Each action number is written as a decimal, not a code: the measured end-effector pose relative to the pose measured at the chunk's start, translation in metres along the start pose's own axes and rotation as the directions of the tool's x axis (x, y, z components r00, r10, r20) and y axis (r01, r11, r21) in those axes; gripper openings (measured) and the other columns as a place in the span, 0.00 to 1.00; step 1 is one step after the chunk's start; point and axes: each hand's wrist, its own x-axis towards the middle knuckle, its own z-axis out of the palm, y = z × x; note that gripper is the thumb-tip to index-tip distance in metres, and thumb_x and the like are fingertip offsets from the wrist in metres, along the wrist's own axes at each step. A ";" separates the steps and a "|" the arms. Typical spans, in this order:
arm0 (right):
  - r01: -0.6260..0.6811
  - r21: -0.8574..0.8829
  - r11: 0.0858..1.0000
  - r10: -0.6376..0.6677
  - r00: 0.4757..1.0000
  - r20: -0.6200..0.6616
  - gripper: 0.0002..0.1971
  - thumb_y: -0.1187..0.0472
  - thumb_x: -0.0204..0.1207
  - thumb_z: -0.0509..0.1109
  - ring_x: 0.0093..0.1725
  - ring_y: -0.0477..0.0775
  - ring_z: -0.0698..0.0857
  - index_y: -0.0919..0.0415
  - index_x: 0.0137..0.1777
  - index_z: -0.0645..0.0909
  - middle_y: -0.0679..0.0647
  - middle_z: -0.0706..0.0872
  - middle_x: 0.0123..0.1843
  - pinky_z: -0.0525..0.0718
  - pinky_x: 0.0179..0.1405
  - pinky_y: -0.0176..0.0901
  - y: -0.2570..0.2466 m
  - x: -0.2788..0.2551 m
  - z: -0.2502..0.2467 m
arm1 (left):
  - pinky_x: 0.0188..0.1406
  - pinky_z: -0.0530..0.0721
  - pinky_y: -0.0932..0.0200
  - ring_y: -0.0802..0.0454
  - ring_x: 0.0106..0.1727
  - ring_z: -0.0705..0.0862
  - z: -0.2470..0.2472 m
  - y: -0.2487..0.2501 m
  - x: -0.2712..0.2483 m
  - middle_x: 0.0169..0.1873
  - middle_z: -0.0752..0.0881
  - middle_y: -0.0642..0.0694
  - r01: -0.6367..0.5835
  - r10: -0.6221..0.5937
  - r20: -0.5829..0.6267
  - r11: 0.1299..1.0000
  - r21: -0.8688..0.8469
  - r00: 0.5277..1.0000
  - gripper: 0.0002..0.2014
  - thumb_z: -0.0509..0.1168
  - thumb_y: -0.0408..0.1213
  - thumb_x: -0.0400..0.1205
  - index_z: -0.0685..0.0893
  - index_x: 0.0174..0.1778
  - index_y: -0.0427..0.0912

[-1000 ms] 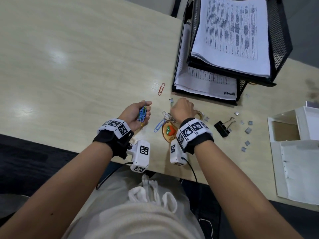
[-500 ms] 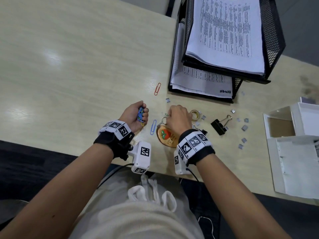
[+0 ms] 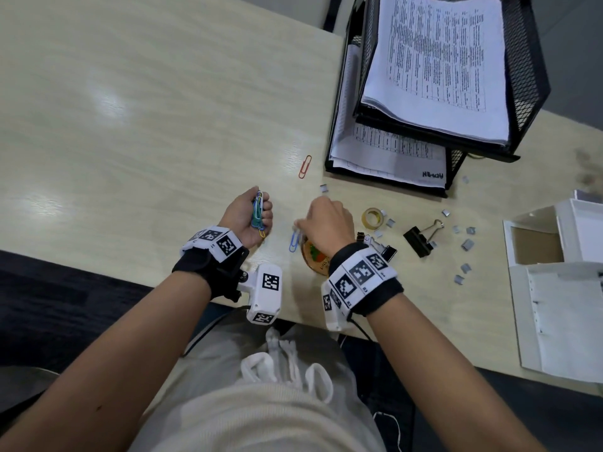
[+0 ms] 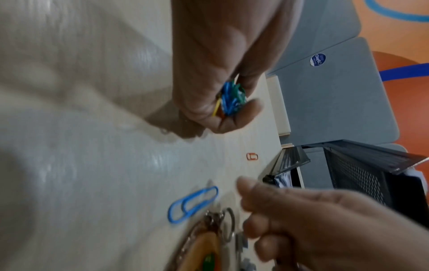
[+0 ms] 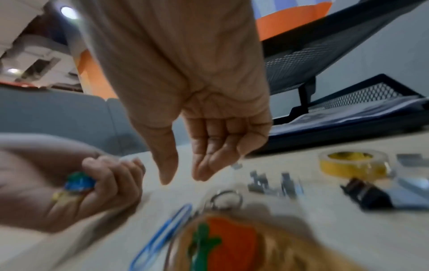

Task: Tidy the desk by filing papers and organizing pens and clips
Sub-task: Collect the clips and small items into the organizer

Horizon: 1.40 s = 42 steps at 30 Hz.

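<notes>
Left hand (image 3: 248, 216) clenches a bundle of paper clips (image 3: 258, 210). Right hand (image 3: 326, 223), fingers (image 5: 204, 165) relaxed and empty, hovers beside the keychain (image 3: 315, 256), over a blue paper clip (image 3: 294, 241): light, thin, slippery wire, probably best pinched at one loop.

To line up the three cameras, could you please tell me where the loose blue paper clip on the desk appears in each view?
Head: blue paper clip lies at centre, between the hands.
Left wrist: lower middle, left of the right hand.
Right wrist: bottom centre, blurred.
Shared landmark: the orange keychain right beside it, also visible at and.
</notes>
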 end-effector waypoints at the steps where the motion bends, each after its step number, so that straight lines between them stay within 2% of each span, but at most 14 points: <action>1: -0.006 -0.062 0.998 0.007 1.000 0.021 0.08 0.59 0.74 0.69 0.57 0.65 0.81 0.64 0.45 0.80 0.62 0.85 0.51 0.74 0.52 0.50 -0.001 -0.003 0.005 | 0.06 0.61 0.73 0.61 0.09 0.65 -0.002 0.003 -0.001 0.10 0.70 0.53 0.000 0.000 -0.007 1.000 0.007 1.000 0.21 0.46 0.48 0.87 0.66 0.28 0.46; 5: 0.000 -0.152 0.988 0.006 0.999 0.035 0.06 0.65 0.77 0.65 0.63 0.66 0.77 0.65 0.50 0.81 0.62 0.83 0.57 0.71 0.61 0.55 -0.007 -0.009 0.020 | 0.04 0.57 0.71 0.61 0.07 0.63 -0.004 0.008 -0.006 0.09 0.68 0.52 -0.019 0.020 -0.030 1.000 0.017 0.999 0.22 0.48 0.50 0.87 0.66 0.28 0.46; 9: -0.007 -0.158 0.987 0.016 0.998 0.061 0.07 0.67 0.76 0.64 0.65 0.65 0.74 0.65 0.53 0.79 0.62 0.80 0.60 0.70 0.63 0.56 -0.012 -0.008 0.023 | 0.05 0.57 0.72 0.62 0.08 0.63 -0.003 0.011 -0.003 0.10 0.68 0.52 -0.035 0.035 -0.014 0.998 0.046 0.999 0.21 0.48 0.50 0.87 0.69 0.31 0.45; 12: -0.055 -0.001 0.999 0.055 0.998 0.013 0.03 0.68 0.76 0.63 0.57 0.64 0.78 0.63 0.43 0.78 0.61 0.81 0.48 0.76 0.57 0.54 -0.019 0.009 0.016 | 0.05 0.59 0.73 0.63 0.09 0.64 -0.004 0.015 -0.002 0.11 0.70 0.53 -0.060 0.061 -0.014 0.996 0.065 0.998 0.18 0.48 0.48 0.88 0.71 0.35 0.44; 14: -0.119 0.154 0.981 0.125 0.992 -0.031 0.09 0.69 0.77 0.61 0.47 0.62 0.81 0.61 0.35 0.74 0.59 0.79 0.37 0.76 0.44 0.47 -0.024 0.032 0.003 | 0.05 0.61 0.72 0.62 0.09 0.65 -0.006 0.019 -0.001 0.11 0.71 0.54 -0.057 0.058 -0.012 0.997 0.053 0.998 0.19 0.48 0.48 0.88 0.70 0.34 0.45; 16: -0.144 0.289 0.947 0.173 0.982 -0.076 0.06 0.68 0.79 0.62 0.51 0.64 0.83 0.64 0.42 0.79 0.66 0.84 0.45 0.71 0.41 0.42 -0.031 0.056 -0.012 | 0.05 0.61 0.72 0.62 0.09 0.65 -0.008 0.023 -0.002 0.11 0.71 0.54 -0.056 0.057 -0.016 0.997 0.043 0.998 0.19 0.48 0.48 0.88 0.69 0.32 0.45; 18: -0.178 0.336 0.925 0.230 0.966 -0.119 0.10 0.67 0.80 0.63 0.61 0.65 0.82 0.72 0.58 0.77 0.68 0.83 0.61 0.76 0.47 0.45 -0.038 0.075 -0.019 | 0.05 0.61 0.72 0.62 0.09 0.65 -0.010 0.027 -0.004 0.11 0.71 0.54 -0.073 0.075 -0.031 0.996 0.051 0.997 0.19 0.48 0.47 0.88 0.68 0.31 0.45; 20: -0.211 0.274 0.938 0.257 0.956 -0.143 0.14 0.70 0.80 0.61 0.65 0.66 0.81 0.74 0.65 0.72 0.68 0.81 0.65 0.80 0.54 0.48 -0.042 0.087 -0.014 | 0.05 0.60 0.71 0.62 0.09 0.65 -0.012 0.030 -0.006 0.11 0.71 0.53 -0.089 0.092 -0.051 0.994 0.056 0.994 0.20 0.49 0.47 0.88 0.68 0.31 0.45; 26: -0.129 0.062 0.990 0.135 0.984 -0.120 0.14 0.69 0.82 0.58 0.68 0.67 0.75 0.73 0.64 0.73 0.69 0.76 0.68 0.76 0.64 0.52 -0.044 0.083 0.012 | 0.05 0.59 0.71 0.61 0.09 0.64 -0.019 0.031 -0.010 0.10 0.70 0.54 -0.103 0.108 -0.108 0.993 0.053 0.988 0.20 0.48 0.45 0.88 0.68 0.30 0.44; 29: -0.070 -0.011 0.998 0.068 0.993 -0.094 0.15 0.66 0.80 0.62 0.69 0.65 0.72 0.70 0.65 0.71 0.66 0.75 0.68 0.74 0.64 0.52 -0.035 0.059 0.020 | 0.05 0.57 0.71 0.61 0.08 0.63 -0.010 0.021 -0.009 0.10 0.69 0.54 -0.077 0.086 -0.119 0.994 0.077 0.989 0.21 0.47 0.46 0.88 0.67 0.29 0.44; 32: -0.005 0.013 1.000 0.006 0.996 -0.094 0.13 0.68 0.77 0.64 0.63 0.67 0.78 0.69 0.60 0.74 0.67 0.80 0.62 0.77 0.58 0.53 -0.017 0.031 0.015 | 0.05 0.56 0.71 0.61 0.08 0.62 0.013 0.007 -0.006 0.09 0.67 0.53 -0.040 0.052 -0.094 0.992 0.121 0.994 0.21 0.48 0.47 0.88 0.66 0.28 0.45; 35: -0.048 0.334 0.941 0.121 0.972 -0.201 0.04 0.70 0.76 0.61 0.54 0.64 0.82 0.64 0.47 0.75 0.65 0.85 0.52 0.79 0.51 0.49 0.020 0.000 -0.011 | 0.04 0.56 0.71 0.61 0.07 0.62 0.049 -0.014 -0.001 0.09 0.67 0.52 -0.001 0.005 -0.019 0.982 0.189 1.000 0.21 0.47 0.46 0.88 0.66 0.28 0.45; 38: -0.085 0.573 0.815 0.306 0.904 -0.300 0.06 0.72 0.76 0.62 0.37 0.57 0.83 0.61 0.43 0.76 0.54 0.81 0.36 0.83 0.40 0.36 0.080 -0.039 -0.041 | 0.04 0.58 0.71 0.61 0.07 0.62 0.098 -0.052 0.006 0.09 0.67 0.53 0.021 -0.039 0.055 0.957 0.290 0.998 0.20 0.46 0.43 0.89 0.67 0.31 0.44; 42: -0.165 0.723 0.671 0.546 0.769 -0.331 0.10 0.72 0.74 0.66 0.23 0.49 0.80 0.57 0.42 0.74 0.50 0.76 0.27 0.79 0.22 0.33 0.169 -0.097 -0.074 | 0.06 0.59 0.74 0.62 0.07 0.63 0.165 -0.125 0.003 0.12 0.69 0.52 0.049 -0.114 0.129 0.904 0.425 0.985 0.19 0.45 0.41 0.89 0.70 0.34 0.41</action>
